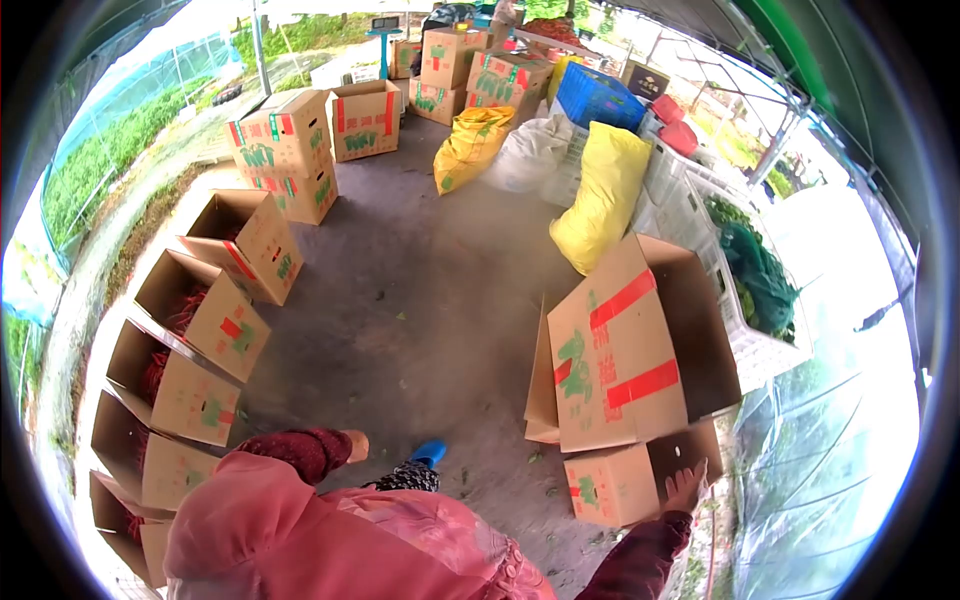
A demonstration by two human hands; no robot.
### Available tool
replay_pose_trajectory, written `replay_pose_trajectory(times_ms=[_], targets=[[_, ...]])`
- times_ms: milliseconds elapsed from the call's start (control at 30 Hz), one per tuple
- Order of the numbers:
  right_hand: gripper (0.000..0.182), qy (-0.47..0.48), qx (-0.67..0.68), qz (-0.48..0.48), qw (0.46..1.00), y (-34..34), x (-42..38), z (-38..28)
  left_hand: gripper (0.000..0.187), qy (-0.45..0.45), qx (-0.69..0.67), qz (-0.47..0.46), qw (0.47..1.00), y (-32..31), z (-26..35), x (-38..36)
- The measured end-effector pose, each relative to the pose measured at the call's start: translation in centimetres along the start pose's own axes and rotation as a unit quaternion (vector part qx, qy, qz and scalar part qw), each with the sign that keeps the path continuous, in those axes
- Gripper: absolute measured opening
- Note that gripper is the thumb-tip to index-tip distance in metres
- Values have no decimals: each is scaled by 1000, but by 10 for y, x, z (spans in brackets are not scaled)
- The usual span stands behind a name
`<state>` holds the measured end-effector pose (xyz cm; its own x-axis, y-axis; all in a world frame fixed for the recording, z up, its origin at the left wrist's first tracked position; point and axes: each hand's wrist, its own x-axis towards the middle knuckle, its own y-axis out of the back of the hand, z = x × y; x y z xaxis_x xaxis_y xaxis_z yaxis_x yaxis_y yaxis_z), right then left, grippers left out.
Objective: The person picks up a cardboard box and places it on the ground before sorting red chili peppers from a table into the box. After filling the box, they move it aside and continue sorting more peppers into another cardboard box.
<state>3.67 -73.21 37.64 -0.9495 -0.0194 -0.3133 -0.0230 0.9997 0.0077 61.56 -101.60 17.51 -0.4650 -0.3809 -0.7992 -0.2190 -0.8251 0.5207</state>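
My right hand [685,488] is at the lower right, fingers outstretched and apart, right at the open edge of a small cardboard box [617,486]. Above that box in this view is a larger tilted cardboard box [622,352] with red bands and green pepper prints, its open side turned right. My left hand [357,446] hangs low beside my body over the floor, only partly visible past the dark red sleeve; its fingers do not show clearly. No object shows in it.
Open cardboard boxes [205,310], several with red peppers inside, line the left. Stacked boxes [282,150] stand farther back. Yellow sacks [603,195], a white sack [530,152], a blue crate [598,97] and white crates [715,262] with greens are at the right. My blue shoe [429,454] is on the floor.
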Motion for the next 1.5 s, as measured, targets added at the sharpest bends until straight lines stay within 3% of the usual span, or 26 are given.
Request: replay_pose_trajectory(times_ms=[33, 133, 233, 300, 367, 433, 500, 533, 633, 667, 767, 833, 933, 1033, 1067, 1100, 1167, 1233, 1333, 1433, 1467, 1500], targets=[[61, 1, -9, -2, 1000, -1, 13, -4, 22, 0, -8, -5, 1000, 10, 5, 9], [92, -90, -80, -90, 989, -1, 51, -6, 23, -68, 56, 42, 995, 54, 20, 33], [94, -107, -107, -177, 972, 4, 84, 9, 23, -46, -61, 66, 995, 88, 24, 48], [96, -122, -121, -165, 971, 3, 102, 18, 23, -35, -133, 80, 987, 108, 24, 57], [95, -121, -135, -238, 954, -7, 91, 9, 22, -17, -132, 74, 988, 123, 16, 62], [92, -128, -99, -202, 966, -4, 105, 16, 22, -3, -128, 69, 989, 134, 10, 66], [85, -137, -16, -203, 969, -14, 113, 18, 22, 17, -100, 59, 993, 146, 7, 67], [74, -74, -58, -198, 976, -22, 115, 17, 22, 20, -100, 61, 993, 151, 7, 70], [64, -116, -12, -147, 982, -51, 93, -4, 22, 1, -76, 83, 994, 161, 18, 79], [49, -81, -103, -149, 980, -70, 71, -19, 22, -15, -47, 92, 995, 166, 25, 82], [34, -105, -55, -112, 987, -53, 105, 6, 23, -57, -25, 121, 991, 157, 36, 88], [24, -72, -88, -122, 986, -49, 112, 10, 23, -83, -39, 145, 985, 149, 45, 93], [20, -126, -105, -204, 965, -38, 127, 11, 23, -149, -12, 150, 977, 131, 61, 97], [16, -55, -85, -178, 979, -44, 105, 17, 23, -131, -17, 137, 982, 117, 85, 80], [20, 96, -169, -148, 970, -38, 109, 39, 23, -143, -33, 130, 981, 116, 94, 71], [20, 96, -170, -157, 968, -44, 95, 37, 23, -136, -38, 134, 981, 111, 97, 67], [26, -11, -22, -143, 989, -52, 53, 27, 19, -164, -36, 170, 971, 103, 103, 67], [35, 110, -28, -177, 978, -34, 37, 48, 17, -186, -34, 188, 964, 102, 114, 54], [34, 145, -50, -165, 974, -16, -3, 37, 17, -178, -65, 176, 966, 132, 138, 23], [32, 158, -47, -126, 978, 16, -18, 44, 24, -123, -100, 94, 983, 149, 159, 5], [33, 182, -32, -156, 970, 25, -21, 46, 24, -126, -94, 95, 983, 151, 153, 22], [39, 205, -18, -185, 961, 34, -28, 48, 17, -175, -253, 21, 951, 153, 140, 53]])
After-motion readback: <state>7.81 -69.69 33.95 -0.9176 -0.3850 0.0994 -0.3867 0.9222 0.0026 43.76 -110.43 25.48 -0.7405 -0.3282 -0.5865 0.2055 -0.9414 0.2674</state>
